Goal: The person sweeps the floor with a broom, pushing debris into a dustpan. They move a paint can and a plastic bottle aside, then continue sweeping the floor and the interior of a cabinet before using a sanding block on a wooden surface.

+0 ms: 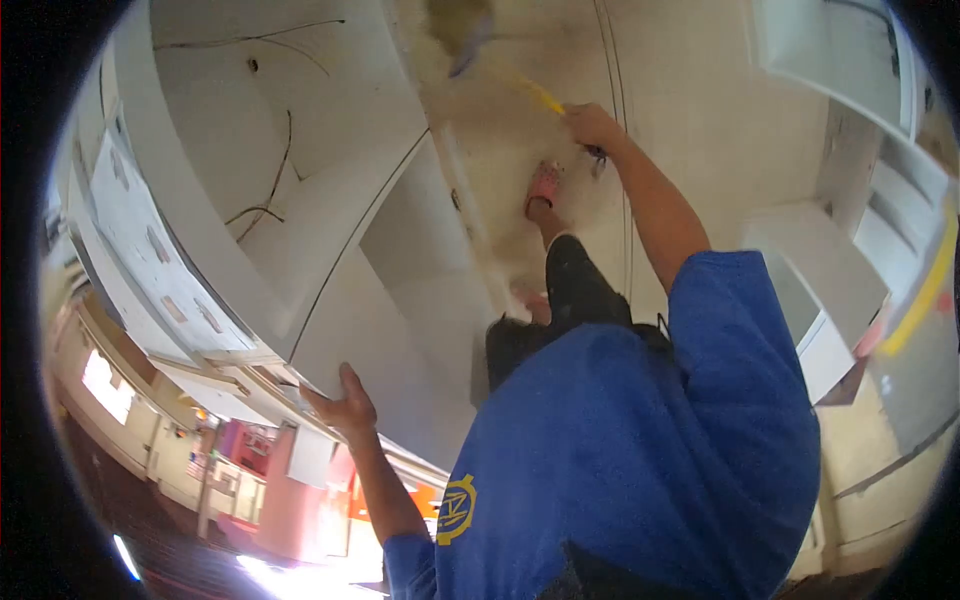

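My right hand (592,128) is closed around the yellow handle (540,95) of a long tool, perhaps a broom. Its blurred brown and blue head (462,30) is near the top of the view, over the beige floor (710,110). Against the edge of a large white cabinet panel (370,340) on the left rests my left hand (345,405), thumb spread from the fingers. Below my right hand is a small dark object (597,153), too blurred to name.
My foot in a pink shoe (543,185) is on the floor. Open white cabinet compartments (250,130) fill the left, with dark cables (285,165) inside. More white cabinet pieces (820,270) stand on the right. Thin dark lines (615,60) cross the floor.
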The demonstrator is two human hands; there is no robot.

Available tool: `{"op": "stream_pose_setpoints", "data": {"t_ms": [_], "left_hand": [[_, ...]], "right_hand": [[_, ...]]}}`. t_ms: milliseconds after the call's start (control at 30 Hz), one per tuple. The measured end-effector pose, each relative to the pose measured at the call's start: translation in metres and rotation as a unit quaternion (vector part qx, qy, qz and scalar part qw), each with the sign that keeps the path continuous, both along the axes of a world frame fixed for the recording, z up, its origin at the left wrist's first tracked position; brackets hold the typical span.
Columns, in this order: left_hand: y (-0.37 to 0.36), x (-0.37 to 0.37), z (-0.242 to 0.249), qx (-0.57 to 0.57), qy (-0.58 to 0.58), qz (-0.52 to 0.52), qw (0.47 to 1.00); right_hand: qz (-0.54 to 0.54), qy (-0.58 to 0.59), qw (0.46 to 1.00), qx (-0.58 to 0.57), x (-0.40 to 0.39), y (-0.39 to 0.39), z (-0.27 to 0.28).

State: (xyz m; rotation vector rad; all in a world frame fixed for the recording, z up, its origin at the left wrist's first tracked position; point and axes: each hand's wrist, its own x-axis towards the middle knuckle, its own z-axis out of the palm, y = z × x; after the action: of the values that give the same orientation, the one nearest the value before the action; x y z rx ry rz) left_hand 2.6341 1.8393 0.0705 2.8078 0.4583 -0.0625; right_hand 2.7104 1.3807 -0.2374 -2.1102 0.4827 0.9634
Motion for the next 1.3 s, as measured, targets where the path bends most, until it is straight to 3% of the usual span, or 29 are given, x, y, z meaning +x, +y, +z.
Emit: {"op": "stream_pose_setpoints", "data": {"t_ms": [67,133,200,233,300,367,433,467,533,600,700,800,833,933,1033,1100,1200,1300], "left_hand": [[0.002,-0.007,0.001,0.072,0.010,-0.040,0.997],[-0.008,-0.003,0.004,0.027,0.019,-0.005,0.999],[-0.014,0.001,0.010,0.006,0.021,-0.001,1.000],[-0.009,-0.002,0.008,0.006,0.020,-0.014,1.000],[-0.006,-0.001,0.004,-0.002,0.014,-0.018,1.000],[-0.006,-0.004,0.006,-0.018,0.023,0.000,1.000],[-0.006,-0.006,0.008,-0.011,0.006,-0.047,0.999],[-0.006,-0.003,0.009,-0.006,-0.007,-0.072,0.997],[-0.013,-0.004,0.013,0.071,-0.036,-0.112,0.990],[-0.030,0.000,0.021,0.200,-0.102,-0.215,0.950],[-0.092,0.024,0.019,0.165,-0.084,-0.260,0.948],[-0.123,0.071,-0.007,0.147,0.042,-0.291,0.945],[-0.147,0.094,-0.017,0.136,0.028,-0.332,0.933],[-0.149,0.147,-0.053,-0.174,0.141,-0.283,0.933],[-0.171,0.197,-0.048,-0.148,0.297,-0.218,0.918],[-0.167,0.218,-0.062,-0.130,0.334,-0.275,0.892],[-0.171,0.246,-0.094,-0.085,0.401,-0.330,0.850],[-0.202,0.266,-0.099,-0.027,0.466,-0.353,0.811]], "right_hand": [[0.028,-0.080,0.994,-0.073,-0.059,-0.044,-0.022],[0.092,-0.113,0.983,-0.116,-0.125,-0.094,0.002],[-0.037,-0.033,0.993,-0.108,-0.162,-0.129,0.042],[-0.204,0.043,0.974,-0.085,-0.169,-0.139,0.062],[-0.126,0.026,0.982,-0.140,-0.187,-0.159,0.086],[-0.147,0.027,0.985,-0.084,-0.191,-0.159,0.114],[-0.132,-0.042,0.989,-0.048,-0.184,-0.152,0.127],[-0.106,-0.114,0.987,-0.040,-0.173,-0.141,0.122],[-0.122,-0.120,0.985,-0.019,-0.118,-0.117,0.125],[-0.177,-0.045,0.983,0.009,-0.033,-0.093,0.115],[-0.159,-0.056,0.985,0.018,0.073,-0.075,0.067],[-0.162,-0.012,0.987,0.010,0.098,-0.093,0.024],[-0.154,-0.017,0.988,-0.012,0.082,-0.106,0.016],[-0.050,-0.060,0.991,-0.108,-0.001,-0.156,-0.009],[0.098,-0.103,0.961,-0.238,-0.097,-0.202,-0.018],[0.060,0.082,0.966,-0.240,-0.098,-0.210,0.065],[-0.076,0.193,0.962,-0.175,-0.121,-0.219,0.129],[-0.125,0.021,0.980,-0.156,-0.152,-0.196,0.160]]}}
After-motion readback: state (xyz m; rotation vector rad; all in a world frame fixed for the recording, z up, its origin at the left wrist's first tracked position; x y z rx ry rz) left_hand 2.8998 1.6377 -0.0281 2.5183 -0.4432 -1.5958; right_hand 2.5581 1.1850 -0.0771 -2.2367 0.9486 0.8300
